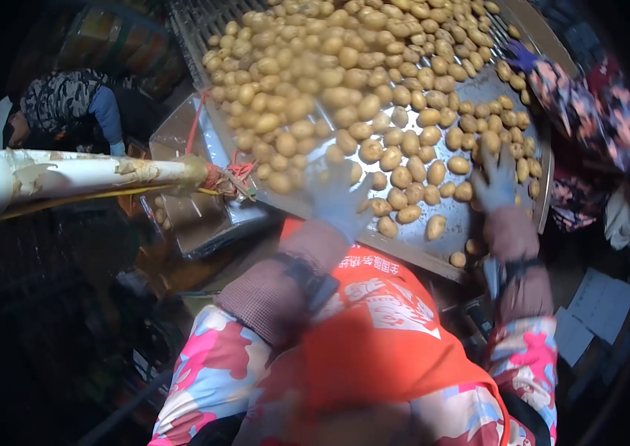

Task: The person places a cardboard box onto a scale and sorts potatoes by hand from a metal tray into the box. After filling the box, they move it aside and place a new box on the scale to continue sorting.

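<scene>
Yellow-brown potatoes (293, 82) lie in a thick heap on a metal sorting tray (445, 249), thinning toward its near end. My left hand (336, 199), in a blue-grey glove, is over the tray's near left edge, fingers apart and blurred, close to several potatoes. Farther right, my right hand (495, 182), in a matching glove, reaches in among loose potatoes with its fingers stretched out. A potato (489, 141) shows at its fingertips; whether they touch it is hard to tell. Neither hand is closed around anything.
At the left, a white pole (85, 178) with red cord juts toward the tray, above a cardboard box (192, 215). A co-worker's purple-gloved hand (521, 56) rests by the tray's right edge. Another person (70, 104) bends down at the far left. Flat pale sheets (601, 305) lie at the lower right.
</scene>
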A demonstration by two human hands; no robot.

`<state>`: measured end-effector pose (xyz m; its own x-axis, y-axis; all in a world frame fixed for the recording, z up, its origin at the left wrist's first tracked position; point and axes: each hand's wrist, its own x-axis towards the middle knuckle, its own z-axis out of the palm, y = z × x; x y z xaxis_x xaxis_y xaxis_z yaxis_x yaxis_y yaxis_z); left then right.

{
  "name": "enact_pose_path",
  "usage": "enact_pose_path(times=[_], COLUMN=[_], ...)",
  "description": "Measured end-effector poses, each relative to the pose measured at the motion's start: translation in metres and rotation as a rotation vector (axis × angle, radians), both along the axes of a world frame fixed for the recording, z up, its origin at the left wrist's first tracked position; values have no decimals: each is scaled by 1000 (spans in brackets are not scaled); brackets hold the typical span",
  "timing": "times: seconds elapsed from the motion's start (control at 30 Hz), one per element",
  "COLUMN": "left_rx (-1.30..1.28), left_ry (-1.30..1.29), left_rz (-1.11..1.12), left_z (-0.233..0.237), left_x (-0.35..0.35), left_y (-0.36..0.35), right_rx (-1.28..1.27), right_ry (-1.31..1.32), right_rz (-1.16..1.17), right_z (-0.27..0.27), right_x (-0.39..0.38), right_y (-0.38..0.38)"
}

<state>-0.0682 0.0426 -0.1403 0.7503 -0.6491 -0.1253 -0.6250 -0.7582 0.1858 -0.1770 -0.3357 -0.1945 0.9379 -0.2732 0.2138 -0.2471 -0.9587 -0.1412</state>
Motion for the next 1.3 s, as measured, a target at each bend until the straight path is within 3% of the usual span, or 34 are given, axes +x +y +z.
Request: enact_pose_path(times=[0.07,0.13,0.17,0.27,0.33,0.4,0.5,0.57,0.67,0.77,0.87,0.9,0.97,1.03,1.1,1.2,1.27,1.3], left_rx=[-49,-62,-75,-362,-531,-986,-949,-338,67,-404,-592,-800,-959,-1176,-1255,-1440,-1201,-1187], left_ry=[-97,-97,-96,218,410,690,351,-359,-27,82,133,184,426,950,1016,1445,933,838], left_rz=[5,29,31,-236,-216,60,466,492,344,451,308,251,402,908,1071,914,722,670], left_z=[-21,-7,-1,-2,18,-13,12,-14,-15,-49,-30,-28,6,41,37,35,23,15], left_x=[-13,-15,-15,-23,-14,9,121,165,167,129,105,96,74,62,49,42,24,23], left_y=[-8,-20,-31,-65,-73,-70,-17,4,-25,-32,-11,0,25,62,121,203,190,181], right_rx=[118,76,66,170,229,232,325,336,173,165,199,208,172,118,166,198,255,307], right_ry=[-185,191,118,110,163,199,250,277,255,227,242,245,271,234,-6,-135,-129,-109], right_rz=[60,-23,-11,-91,-134,-154,-236,-238,-162,-121,-130,-137,-142,-113,-40,135,282,354], right_z=[-15,29,23,16,22,32,40,52,40,32,42,45,43,44,28,48,57,55], right_x=[-43,-67,-82,-94,-89,-80,-75,-70,-72,-77,-71,-69,-68,-63,-58,-18,23,45], right_y=[48,119,141,159,162,163,168,171,163,158,159,159,157,155,144,149,166,173])
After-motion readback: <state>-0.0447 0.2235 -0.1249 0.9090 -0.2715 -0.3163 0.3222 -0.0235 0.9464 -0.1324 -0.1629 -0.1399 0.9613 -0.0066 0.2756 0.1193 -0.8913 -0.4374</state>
